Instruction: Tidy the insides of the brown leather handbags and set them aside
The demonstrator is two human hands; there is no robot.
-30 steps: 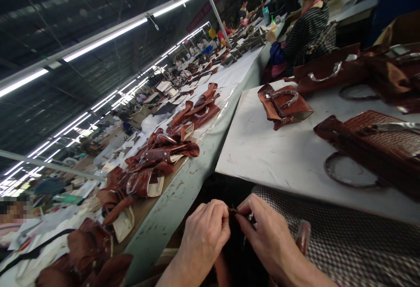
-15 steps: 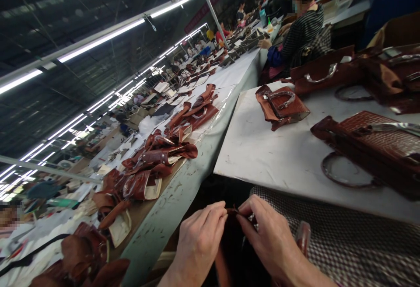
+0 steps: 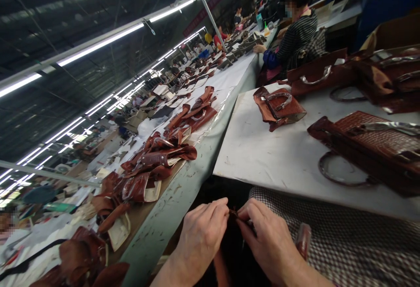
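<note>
My left hand [image 3: 200, 234] and my right hand [image 3: 265, 239] meet at the bottom centre, fingertips pinched together on a small brown leather piece [image 3: 233, 213] held over a dark gap in front of the white worktable [image 3: 262, 155]. Both hands are closed on it. A brown strap [image 3: 219, 269] hangs below the hands. A red-brown tube-like part [image 3: 302, 241] lies on the checked fabric [image 3: 354, 239] just right of my right hand.
Brown crocodile-pattern handbags [image 3: 370, 147] [image 3: 278, 105] lie on the worktable. A long conveyor table [image 3: 183, 182] on the left carries several brown bag parts [image 3: 157, 155]. A seated person in a striped top [image 3: 295, 37] works farther along; others sit beyond.
The view has tilted slightly. Both hands stay pinched on the leather piece, sitting a little lower in frame.
</note>
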